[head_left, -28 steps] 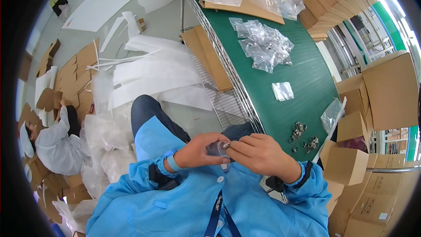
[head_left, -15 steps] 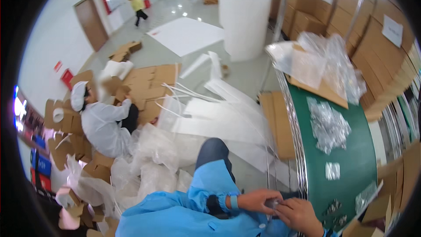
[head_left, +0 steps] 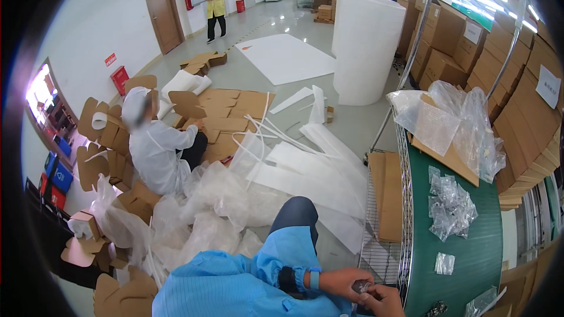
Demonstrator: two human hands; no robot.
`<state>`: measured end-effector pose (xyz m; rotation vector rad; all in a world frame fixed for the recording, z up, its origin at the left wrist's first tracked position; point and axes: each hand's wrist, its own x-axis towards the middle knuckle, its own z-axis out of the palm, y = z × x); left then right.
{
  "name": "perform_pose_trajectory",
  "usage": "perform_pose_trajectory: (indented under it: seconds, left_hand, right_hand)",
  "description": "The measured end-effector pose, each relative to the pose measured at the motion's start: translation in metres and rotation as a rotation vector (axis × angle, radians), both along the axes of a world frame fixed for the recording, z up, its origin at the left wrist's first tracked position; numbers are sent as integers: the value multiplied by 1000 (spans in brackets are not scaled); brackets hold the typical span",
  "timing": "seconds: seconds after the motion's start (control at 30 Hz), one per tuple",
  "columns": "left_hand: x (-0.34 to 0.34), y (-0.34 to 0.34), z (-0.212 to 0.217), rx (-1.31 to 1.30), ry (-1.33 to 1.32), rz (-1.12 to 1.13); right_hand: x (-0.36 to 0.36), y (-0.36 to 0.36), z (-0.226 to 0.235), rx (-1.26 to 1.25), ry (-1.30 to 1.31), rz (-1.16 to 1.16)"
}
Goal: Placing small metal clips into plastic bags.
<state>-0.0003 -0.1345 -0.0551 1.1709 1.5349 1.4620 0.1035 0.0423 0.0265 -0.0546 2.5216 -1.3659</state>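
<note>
1. Position. The left hand (head_left: 339, 282) and the right hand (head_left: 383, 301) meet at the lower edge of the view, just beside the wire shelf (head_left: 385, 240) and the green desk (head_left: 470, 240). Between them sits a small dark part (head_left: 361, 286), touching both.

2. Hand state. The left hand is closed narrowly around the small dark part. The right hand is curled against it with its fingertips; whether it truly grips or only steadies the part cannot be told, as much of that hand is cut off by the picture edge.

3. Grip advice. A part this small is judged best pinched with the fingertips, with one hand holding and the other working. Keep the wrists close to the body, where they are now.

4. Line of sight. The camera looks out over the floor, so the part lies at the extreme margin. Tilting the head down would likely make fine work easier.

5. Drop risk. The wire shelf below has open mesh; a released part could fall through. Working over the green desk appears safer.

6. Supplies. Small clear bags (head_left: 450, 206) lie in a heap on the green desk, with a single bag (head_left: 445, 263) nearer, all apart from the hands.
</note>
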Motion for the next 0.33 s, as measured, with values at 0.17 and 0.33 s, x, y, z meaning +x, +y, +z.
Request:
perform_pose_trajectory:
  seconds: [0.17,0.33]
  left_hand:
    - [-4,-7,0,28,-168,-72]
    - [-8,-7,-11,-112,-321,-170]
  right_hand:
    - [2,3,-10,-376,-221,-259]
    - [6,14,-37,-363,-211,-237]
